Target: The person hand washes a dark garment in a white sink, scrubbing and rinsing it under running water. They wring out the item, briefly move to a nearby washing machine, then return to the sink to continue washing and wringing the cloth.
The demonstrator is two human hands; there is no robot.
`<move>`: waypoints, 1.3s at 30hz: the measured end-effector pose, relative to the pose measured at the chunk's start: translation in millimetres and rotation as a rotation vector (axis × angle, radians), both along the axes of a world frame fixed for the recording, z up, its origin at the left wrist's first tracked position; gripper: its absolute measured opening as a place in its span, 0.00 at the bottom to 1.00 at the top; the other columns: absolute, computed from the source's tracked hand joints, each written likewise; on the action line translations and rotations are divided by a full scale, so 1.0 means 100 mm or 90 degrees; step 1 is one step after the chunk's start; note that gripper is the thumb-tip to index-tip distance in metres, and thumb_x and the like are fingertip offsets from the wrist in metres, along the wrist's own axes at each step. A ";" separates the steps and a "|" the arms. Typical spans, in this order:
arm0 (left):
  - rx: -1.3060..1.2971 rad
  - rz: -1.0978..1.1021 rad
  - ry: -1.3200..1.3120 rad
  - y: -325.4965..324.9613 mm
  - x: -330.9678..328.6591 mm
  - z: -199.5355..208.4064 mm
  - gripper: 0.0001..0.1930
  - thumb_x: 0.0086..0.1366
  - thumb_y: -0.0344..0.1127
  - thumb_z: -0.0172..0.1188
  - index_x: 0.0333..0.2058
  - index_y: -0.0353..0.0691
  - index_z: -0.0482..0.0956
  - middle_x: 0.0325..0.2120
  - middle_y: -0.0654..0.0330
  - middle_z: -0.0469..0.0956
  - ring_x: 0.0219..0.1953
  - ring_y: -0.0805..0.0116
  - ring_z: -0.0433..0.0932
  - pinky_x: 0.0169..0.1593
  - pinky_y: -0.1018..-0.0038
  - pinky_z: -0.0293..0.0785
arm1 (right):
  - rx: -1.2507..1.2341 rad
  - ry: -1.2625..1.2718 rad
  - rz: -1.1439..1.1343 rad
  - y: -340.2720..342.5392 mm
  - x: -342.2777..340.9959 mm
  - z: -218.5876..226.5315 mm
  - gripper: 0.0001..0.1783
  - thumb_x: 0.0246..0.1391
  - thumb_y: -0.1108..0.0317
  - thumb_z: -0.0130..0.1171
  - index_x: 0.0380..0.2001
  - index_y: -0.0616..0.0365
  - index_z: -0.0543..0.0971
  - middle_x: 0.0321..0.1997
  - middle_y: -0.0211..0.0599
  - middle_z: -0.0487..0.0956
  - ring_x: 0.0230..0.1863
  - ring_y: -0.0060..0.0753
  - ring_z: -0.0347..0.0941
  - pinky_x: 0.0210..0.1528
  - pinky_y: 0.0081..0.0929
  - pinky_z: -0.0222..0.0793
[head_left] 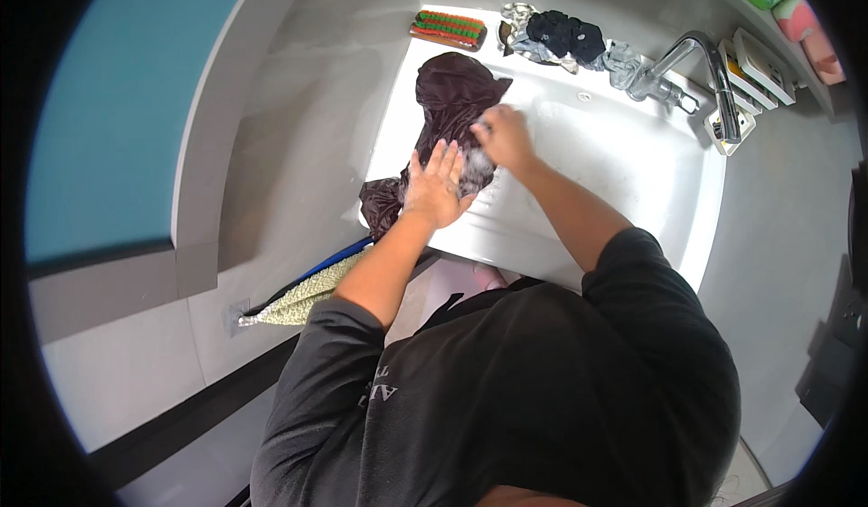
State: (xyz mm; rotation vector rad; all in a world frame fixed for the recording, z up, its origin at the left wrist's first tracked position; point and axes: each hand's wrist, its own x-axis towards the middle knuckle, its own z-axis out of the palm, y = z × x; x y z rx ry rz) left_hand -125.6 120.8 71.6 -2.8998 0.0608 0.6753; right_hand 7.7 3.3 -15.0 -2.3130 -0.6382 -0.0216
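A dark maroon garment (pixel 452 86) of thin, shiny cloth lies wrinkled over the ribbed left side of a white sink (pixel 624 159). White suds (pixel 476 170) cover part of it between my hands. My left hand (pixel 436 190) presses flat on the cloth, fingers stretched out. Curled at the garment's right edge, just above the suds, is my right hand (pixel 506 138). Its fingers are bent together and slightly blurred, and what they hold, if anything, is hidden. One end of the garment bunches up at the sink's left rim.
A scrubbing brush (pixel 448 29) with red and green bristles rests on the back ledge. Beside it lie wet dark and pale cloths (pixel 565 38). A chrome faucet (pixel 701 64) arches over the right side. A pale green towel (pixel 303 297) hangs at the front left.
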 end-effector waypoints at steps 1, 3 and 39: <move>-0.014 0.021 0.029 -0.04 -0.02 0.00 0.38 0.66 0.59 0.46 0.70 0.46 0.51 0.71 0.59 0.49 0.73 0.57 0.41 0.71 0.44 0.33 | 0.111 -0.045 0.085 0.08 -0.13 -0.03 0.13 0.47 0.53 0.63 0.29 0.49 0.81 0.39 0.36 0.77 0.42 0.44 0.72 0.46 0.46 0.68; -0.036 0.077 0.080 -0.05 -0.07 0.01 0.35 0.68 0.57 0.44 0.69 0.52 0.54 0.69 0.62 0.54 0.73 0.57 0.45 0.71 0.43 0.28 | 0.089 -0.030 0.213 0.13 -0.77 0.40 0.11 0.42 0.55 0.63 0.23 0.50 0.81 0.32 0.36 0.78 0.37 0.41 0.74 0.43 0.39 0.68; -0.320 -0.018 -0.422 0.10 -0.25 -0.31 0.10 0.57 0.36 0.63 0.38 0.44 0.84 0.49 0.63 0.77 0.59 0.62 0.69 0.67 0.55 0.53 | -0.271 0.330 -0.560 -2.37 0.08 -0.66 0.17 0.59 0.59 0.49 0.44 0.57 0.78 0.49 0.42 0.79 0.51 0.46 0.75 0.50 0.49 0.71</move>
